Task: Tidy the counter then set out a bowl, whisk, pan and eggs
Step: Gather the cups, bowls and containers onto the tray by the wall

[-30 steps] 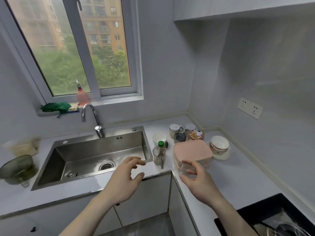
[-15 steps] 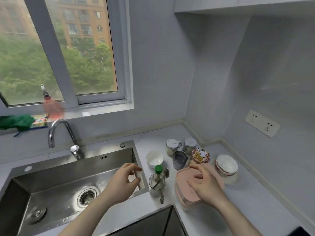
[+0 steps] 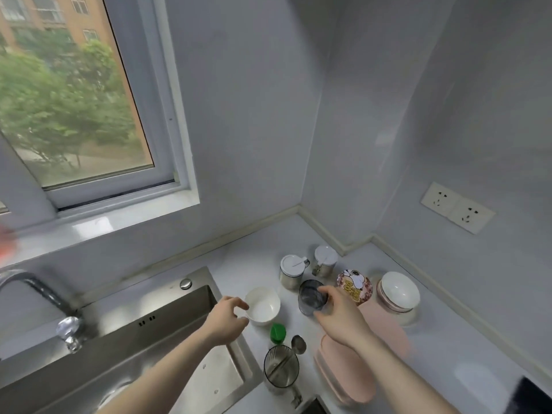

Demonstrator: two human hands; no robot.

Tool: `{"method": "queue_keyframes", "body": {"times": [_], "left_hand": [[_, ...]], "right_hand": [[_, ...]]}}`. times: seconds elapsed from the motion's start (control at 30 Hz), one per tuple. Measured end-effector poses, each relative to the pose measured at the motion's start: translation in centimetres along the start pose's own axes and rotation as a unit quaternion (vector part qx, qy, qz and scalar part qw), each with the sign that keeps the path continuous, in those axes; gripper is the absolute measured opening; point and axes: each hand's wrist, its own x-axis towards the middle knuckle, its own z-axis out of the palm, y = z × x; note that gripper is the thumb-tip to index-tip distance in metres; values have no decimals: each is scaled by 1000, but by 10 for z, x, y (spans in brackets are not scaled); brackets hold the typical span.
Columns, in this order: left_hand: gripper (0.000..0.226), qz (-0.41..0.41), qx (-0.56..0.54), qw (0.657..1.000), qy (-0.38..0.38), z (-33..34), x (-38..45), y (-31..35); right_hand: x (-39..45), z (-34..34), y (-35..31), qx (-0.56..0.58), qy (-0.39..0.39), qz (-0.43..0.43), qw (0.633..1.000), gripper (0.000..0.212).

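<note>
Glass cup (image 3: 310, 299) pinched in right hand (image 3: 340, 316); left hand (image 3: 227, 319), loosely curled, touches bowl (image 3: 263, 306); crowded worktop (image 3: 466, 363) risks knocking jars (image 3: 291, 271).

A person's left hand (image 3: 228, 319) touches the rim of a white bowl (image 3: 263, 306) beside a steel sink (image 3: 167, 348). Their right hand (image 3: 340, 319) grips a dark cup (image 3: 310, 297) on a pale counter (image 3: 257, 264), above a pink box (image 3: 346, 372).

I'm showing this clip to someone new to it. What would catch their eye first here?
Two hands reaching into a cluttered counter corner: the right hand grips a dark translucent cup, and the left hand touches the rim of a white bowl beside the steel sink. Next, the pink lidded box under the right forearm and the big window at upper left.
</note>
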Motion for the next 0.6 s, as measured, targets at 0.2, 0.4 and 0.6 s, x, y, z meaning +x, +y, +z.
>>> {"method": "queue_keyframes", "body": {"times": [0.2, 0.4, 0.6], "left_hand": [[49, -53, 26, 997, -47, 22, 43, -13], [52, -75, 47, 994, -70, 36, 62, -16], [33, -58, 87, 992, -73, 51, 75, -24]], "right_hand": [[56, 28, -2, -116, -41, 41, 992, 73], [96, 46, 6, -198, -101, 79, 972, 93], [119, 61, 21, -222, -132, 102, 961, 99]]}}
